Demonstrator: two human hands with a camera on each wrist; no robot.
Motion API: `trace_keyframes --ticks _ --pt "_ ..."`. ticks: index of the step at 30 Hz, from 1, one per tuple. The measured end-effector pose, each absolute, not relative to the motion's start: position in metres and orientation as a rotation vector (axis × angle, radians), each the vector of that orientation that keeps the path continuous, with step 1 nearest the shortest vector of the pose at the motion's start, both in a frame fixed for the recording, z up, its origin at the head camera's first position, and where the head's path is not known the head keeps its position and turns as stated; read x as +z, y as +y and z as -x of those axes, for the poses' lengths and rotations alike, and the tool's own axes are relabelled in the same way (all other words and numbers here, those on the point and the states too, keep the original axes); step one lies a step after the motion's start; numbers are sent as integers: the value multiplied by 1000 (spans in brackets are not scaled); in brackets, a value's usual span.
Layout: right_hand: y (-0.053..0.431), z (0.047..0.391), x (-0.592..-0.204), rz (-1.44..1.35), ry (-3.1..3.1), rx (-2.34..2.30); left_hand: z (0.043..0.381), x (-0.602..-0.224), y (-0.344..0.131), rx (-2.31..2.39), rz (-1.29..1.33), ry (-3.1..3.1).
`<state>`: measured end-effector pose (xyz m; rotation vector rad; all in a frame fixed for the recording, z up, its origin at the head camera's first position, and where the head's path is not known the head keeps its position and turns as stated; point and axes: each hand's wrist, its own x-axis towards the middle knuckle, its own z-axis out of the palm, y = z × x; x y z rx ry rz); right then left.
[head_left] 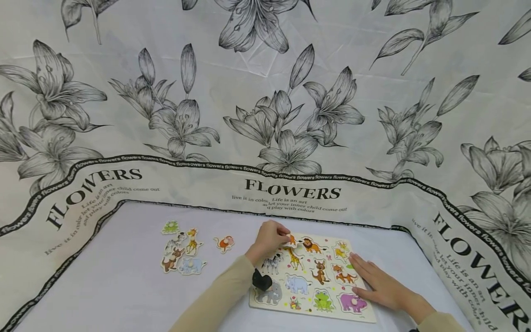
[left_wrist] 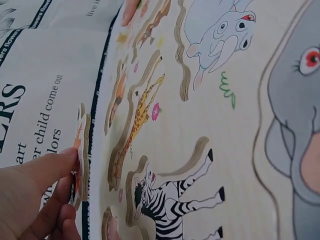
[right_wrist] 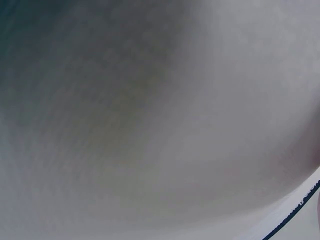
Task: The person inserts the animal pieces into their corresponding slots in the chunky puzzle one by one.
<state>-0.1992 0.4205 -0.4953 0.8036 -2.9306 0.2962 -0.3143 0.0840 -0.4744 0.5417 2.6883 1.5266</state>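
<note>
My left hand pinches an orange animal puzzle piece between thumb and fingers, over the far left corner of a wooden animal puzzle board. In the left wrist view the piece stands almost edge-on, tilted up and apart from the board; which animal it is cannot be told. The board carries pictures of a zebra, giraffe, lion, frog, elephant and purple hippo. My right hand rests with extended fingers on the board's right edge. Blurred pale surfaces fill most of the right wrist view.
Left of the board, loose pieces lie on the white cloth: a frog, zebra, giraffe, kangaroo and rhino grouped together. A monkey lies apart, nearer the board. Flower-printed fabric rises behind.
</note>
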Motion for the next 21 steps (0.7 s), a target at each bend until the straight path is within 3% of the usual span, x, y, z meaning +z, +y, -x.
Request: trace_keyframes --ticks 21 --pt "419 199 -493 -739 -3015 344 313 -475 118 1405 -563 2736"
